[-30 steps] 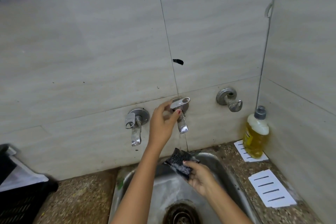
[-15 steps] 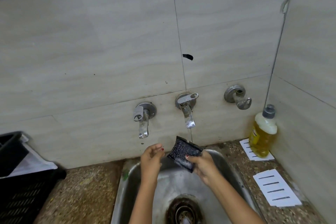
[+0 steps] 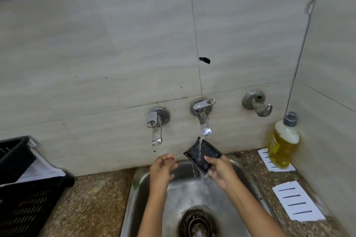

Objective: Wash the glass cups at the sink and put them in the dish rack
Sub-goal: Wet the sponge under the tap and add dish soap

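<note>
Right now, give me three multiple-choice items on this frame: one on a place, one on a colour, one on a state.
1. Where is the soap bottle?
A. on the counter right of the sink
B. inside the sink
C. on the left counter
2. What colour is the scrub pad?
A. green
B. black
C. yellow
3. The middle tap is:
A. off
B. hidden
C. running
Answers: A, it stands by the right wall corner; B, the pad in the right hand is black; C, water streams from its spout onto the pad.
</note>
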Available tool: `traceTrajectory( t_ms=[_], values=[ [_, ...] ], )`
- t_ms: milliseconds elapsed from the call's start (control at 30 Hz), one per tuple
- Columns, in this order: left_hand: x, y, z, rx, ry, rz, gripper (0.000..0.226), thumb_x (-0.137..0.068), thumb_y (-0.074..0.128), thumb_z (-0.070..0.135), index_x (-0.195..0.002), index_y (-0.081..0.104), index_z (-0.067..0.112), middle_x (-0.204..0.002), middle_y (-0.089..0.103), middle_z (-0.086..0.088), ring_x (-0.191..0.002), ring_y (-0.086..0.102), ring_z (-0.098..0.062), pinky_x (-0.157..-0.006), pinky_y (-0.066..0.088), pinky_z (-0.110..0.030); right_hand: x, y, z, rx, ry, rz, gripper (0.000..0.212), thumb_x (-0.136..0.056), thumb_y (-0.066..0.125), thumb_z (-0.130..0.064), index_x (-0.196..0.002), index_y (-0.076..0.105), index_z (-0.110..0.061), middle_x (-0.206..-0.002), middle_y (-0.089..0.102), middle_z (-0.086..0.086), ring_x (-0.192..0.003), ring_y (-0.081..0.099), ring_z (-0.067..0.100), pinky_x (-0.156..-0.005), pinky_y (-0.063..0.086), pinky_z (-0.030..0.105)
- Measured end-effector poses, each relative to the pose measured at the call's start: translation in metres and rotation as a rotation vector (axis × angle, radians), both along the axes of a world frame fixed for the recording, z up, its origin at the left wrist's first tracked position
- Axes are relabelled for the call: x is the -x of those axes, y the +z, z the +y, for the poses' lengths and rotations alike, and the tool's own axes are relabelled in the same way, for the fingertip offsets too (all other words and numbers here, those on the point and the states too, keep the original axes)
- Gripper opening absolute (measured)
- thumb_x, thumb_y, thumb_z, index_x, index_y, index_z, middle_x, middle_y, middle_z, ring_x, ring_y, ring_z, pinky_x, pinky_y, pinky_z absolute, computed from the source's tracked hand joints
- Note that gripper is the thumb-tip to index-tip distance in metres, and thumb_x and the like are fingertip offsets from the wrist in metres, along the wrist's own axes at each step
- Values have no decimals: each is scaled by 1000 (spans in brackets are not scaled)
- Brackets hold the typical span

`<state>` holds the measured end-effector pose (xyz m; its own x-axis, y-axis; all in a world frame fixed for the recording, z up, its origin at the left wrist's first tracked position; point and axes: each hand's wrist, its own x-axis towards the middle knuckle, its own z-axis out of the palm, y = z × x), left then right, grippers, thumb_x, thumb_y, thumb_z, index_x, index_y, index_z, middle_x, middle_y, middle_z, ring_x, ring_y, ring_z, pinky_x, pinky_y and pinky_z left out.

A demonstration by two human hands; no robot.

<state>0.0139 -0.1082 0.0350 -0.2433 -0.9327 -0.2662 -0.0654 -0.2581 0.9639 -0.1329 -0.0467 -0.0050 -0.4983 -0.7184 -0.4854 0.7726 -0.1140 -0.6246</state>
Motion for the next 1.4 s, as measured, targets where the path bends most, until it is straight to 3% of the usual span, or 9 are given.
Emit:
traceTrajectory(
  t_ms=[167, 333, 500, 600, 867, 967, 1067, 1233, 1400],
  values=[
    [1, 8, 5, 0, -48, -8, 13, -91, 55, 7, -91, 61, 18, -94, 67, 1, -86, 65, -17, -87, 47, -40, -4, -5, 4, 62, 45, -156, 8, -87, 50, 10, -93, 56, 8, -64, 69, 17, -54, 68, 22, -45, 55, 27],
    [5, 8, 5, 6, -54, -13, 14, -91, 55, 8, -90, 61, 20, -93, 68, 1, -84, 65, -15, -72, 46, -30, -17, -4, 9, 80, 90, -306, 13, -92, 49, -1, -98, 54, 9, -68, 67, 27, -53, 67, 33, -40, 54, 29],
    [4, 6, 11, 11, -84, -32, 12, -91, 55, 9, -92, 61, 19, -96, 68, 0, -85, 65, -17, -71, 45, -30, -21, -4, 16, 68, 103, -332, 12, -92, 47, 1, -94, 54, 11, -73, 65, 28, -51, 66, 35, -40, 54, 29],
    [4, 4, 15, 4, -103, -33, 12, -92, 54, 8, -91, 61, 19, -95, 68, 1, -82, 65, -15, -69, 45, -28, -18, -5, 20, 24, 145, -185, 8, -88, 49, 8, -94, 52, 3, -79, 65, 24, -56, 67, 29, -44, 55, 31],
    [4, 2, 17, -45, -97, -29, 12, -91, 55, 9, -91, 61, 19, -88, 68, 6, -80, 65, -14, -69, 45, -29, 5, -7, 24, -13, 123, 307, 40, -78, 59, 16, -104, 49, -12, -97, 66, 14, -79, 64, 26, -67, 54, 39],
    [3, 4, 15, -65, -83, -6, 12, -92, 55, 9, -91, 61, 19, -92, 68, 3, -82, 65, -15, -71, 46, -30, 9, -3, 28, -67, 148, 541, 46, -75, 65, 14, -110, 45, -9, -86, 67, 9, -66, 68, 10, -57, 54, 20],
    [0, 5, 14, -70, -73, 5, 13, -92, 54, 8, -90, 61, 19, -92, 68, 2, -81, 65, -16, -72, 46, -30, 10, -3, 28, -106, 193, 580, 33, -78, 69, 3, -103, 48, -5, -80, 66, 8, -56, 66, 8, -48, 51, 21],
    [-3, 3, 12, -76, -53, 8, 13, -92, 54, 7, -90, 62, 17, -92, 68, 1, -82, 65, -17, -76, 48, -32, 3, -10, 24, -116, 169, 397, 16, -77, 72, -5, -79, 57, -10, -78, 64, 8, -66, 61, 19, -57, 52, 29],
    [-6, 1, 13, -81, -50, 2, 14, -92, 54, 6, -90, 61, 18, -90, 68, 2, -80, 65, -17, -73, 47, -31, -5, -10, 25, -33, 114, 121, 11, -83, 66, -8, -94, 62, -6, -87, 68, 13, -73, 66, 23, -52, 56, 30]
  ],
)
